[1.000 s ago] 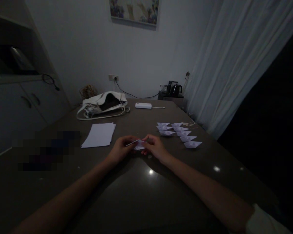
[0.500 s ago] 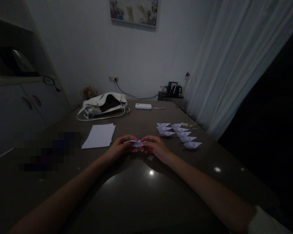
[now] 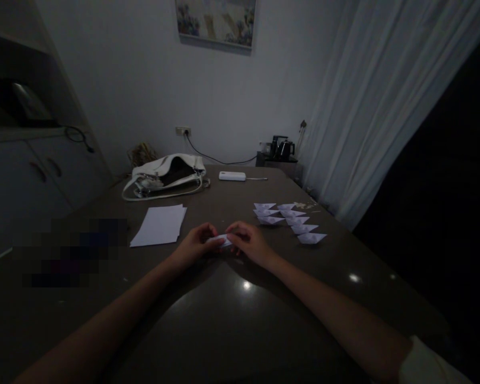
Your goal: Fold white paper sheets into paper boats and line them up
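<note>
Between my hands, just above the dark table (image 3: pixel 208 309), is a small folded piece of white paper (image 3: pixel 224 240). My left hand (image 3: pixel 198 242) pinches its left end, thumb on top. Its right end is gripped by my right hand (image 3: pixel 250 242), with thumb and fingers closed. Fingers cover much of the paper, so its exact shape is hidden. Several folded paper boats (image 3: pixel 312 238) stand in two rows to the right of my right hand. A stack of white paper sheets (image 3: pixel 158 226) lies to the left, beyond my left forearm.
A white handbag (image 3: pixel 168 176) sits at the back left. Near the far edge lies a white power bank (image 3: pixel 232 176) with a short cable. Small scraps (image 3: pixel 304 205) lie behind the boats. A black kettle (image 3: pixel 285 149) stands beyond the table, beside the white curtain (image 3: pixel 352 106).
The folded paper was spread wide between my fingertips; now it looks flatter and narrower, with my thumbs over it. The view has shifted slightly. Boats and sheets stay in place.
</note>
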### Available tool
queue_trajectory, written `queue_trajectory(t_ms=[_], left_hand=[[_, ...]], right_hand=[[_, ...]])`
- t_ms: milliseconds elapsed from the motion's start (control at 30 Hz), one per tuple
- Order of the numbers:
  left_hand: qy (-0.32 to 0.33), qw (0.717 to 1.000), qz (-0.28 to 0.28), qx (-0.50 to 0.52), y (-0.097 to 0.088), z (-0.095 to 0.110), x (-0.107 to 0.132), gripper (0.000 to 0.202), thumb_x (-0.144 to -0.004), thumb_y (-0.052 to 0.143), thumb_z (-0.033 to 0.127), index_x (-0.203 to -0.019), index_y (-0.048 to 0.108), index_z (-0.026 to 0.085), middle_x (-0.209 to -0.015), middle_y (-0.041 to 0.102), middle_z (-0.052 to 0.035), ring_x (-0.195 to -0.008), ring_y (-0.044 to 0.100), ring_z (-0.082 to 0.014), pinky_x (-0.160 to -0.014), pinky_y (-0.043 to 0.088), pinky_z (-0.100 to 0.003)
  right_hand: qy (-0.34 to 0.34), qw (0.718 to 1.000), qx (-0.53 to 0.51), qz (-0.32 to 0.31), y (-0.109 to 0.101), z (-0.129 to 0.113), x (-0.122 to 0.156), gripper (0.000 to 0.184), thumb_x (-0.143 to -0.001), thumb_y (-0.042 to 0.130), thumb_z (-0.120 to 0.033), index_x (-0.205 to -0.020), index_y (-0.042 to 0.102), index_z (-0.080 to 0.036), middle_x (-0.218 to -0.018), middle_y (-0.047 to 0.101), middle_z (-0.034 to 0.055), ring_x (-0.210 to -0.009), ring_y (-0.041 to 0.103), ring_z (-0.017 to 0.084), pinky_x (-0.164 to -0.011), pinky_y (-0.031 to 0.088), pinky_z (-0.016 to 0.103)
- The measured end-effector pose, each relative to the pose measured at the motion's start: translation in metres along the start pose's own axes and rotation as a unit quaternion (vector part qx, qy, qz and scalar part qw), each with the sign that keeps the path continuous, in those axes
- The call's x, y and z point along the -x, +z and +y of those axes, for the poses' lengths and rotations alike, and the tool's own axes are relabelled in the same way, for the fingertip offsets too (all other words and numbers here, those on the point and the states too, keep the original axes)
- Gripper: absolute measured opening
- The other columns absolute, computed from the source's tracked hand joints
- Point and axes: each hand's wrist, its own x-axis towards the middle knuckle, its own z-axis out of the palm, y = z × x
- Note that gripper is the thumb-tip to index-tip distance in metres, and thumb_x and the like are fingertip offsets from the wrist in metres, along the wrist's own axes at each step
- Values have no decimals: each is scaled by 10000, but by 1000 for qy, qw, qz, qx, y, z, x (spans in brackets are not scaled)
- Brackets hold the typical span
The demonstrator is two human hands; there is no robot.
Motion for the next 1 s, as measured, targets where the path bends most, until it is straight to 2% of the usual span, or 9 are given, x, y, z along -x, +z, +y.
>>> queue_trajectory(t_ms=[67,200,300,467,633,800,1000], left_hand=[[14,1000,-2,-21,0,-1,0,366,-634,747,376,-779,487,162,-690,599,34,-608,597,-126,-568,469,-232],[26,998,3,-61,1,1,1,362,-639,736,384,-843,557,145,-725,626,11,-650,602,-145,-590,467,-242],[4,996,-5,-92,0,6,2,400,-687,673,449,-918,638,123,-786,680,-33,-704,623,-178,-631,471,-264],[-12,987,-21,-159,-1,11,2,436,-736,593,496,-873,713,101,-755,716,-68,-701,629,-198,-609,449,-253],[-16,989,-12,-144,0,12,4,398,-724,618,462,-881,723,111,-788,732,-79,-721,645,-203,-623,461,-251],[-22,990,1,-138,-1,12,5,367,-715,646,420,-906,723,116,-832,739,-80,-768,657,-215,-677,473,-264],[-17,989,4,-150,0,14,5,377,-726,637,426,-927,722,118,-822,740,-81,-748,660,-215,-660,475,-266]], right_hand=[[17,1000,-7,5,0,3,-1,234,-776,590,-343,-913,602,-154,-645,582,-8,-508,550,102,-441,444,202],[34,999,10,9,-2,8,-5,222,-760,610,-349,-752,631,-128,-616,599,8,-494,543,98,-472,436,211],[21,1000,5,11,-3,9,-5,208,-748,628,-330,-756,647,-123,-634,625,17,-512,553,100,-517,442,223],[1,1000,10,22,-2,7,-4,185,-729,652,-296,-787,670,-122,-650,650,29,-550,573,113,-562,447,237],[1,999,2,36,-1,8,-4,201,-701,672,-303,-788,690,-123,-696,679,50,-615,606,134,-619,461,260],[47,997,-55,33,-1,11,-5,276,-625,729,-363,-763,698,-127,-707,689,56,-631,615,146,-627,468,274],[80,991,-92,50,0,9,-3,309,-583,758,-386,-758,703,-137,-716,688,50,-627,603,137,-612,462,263]])
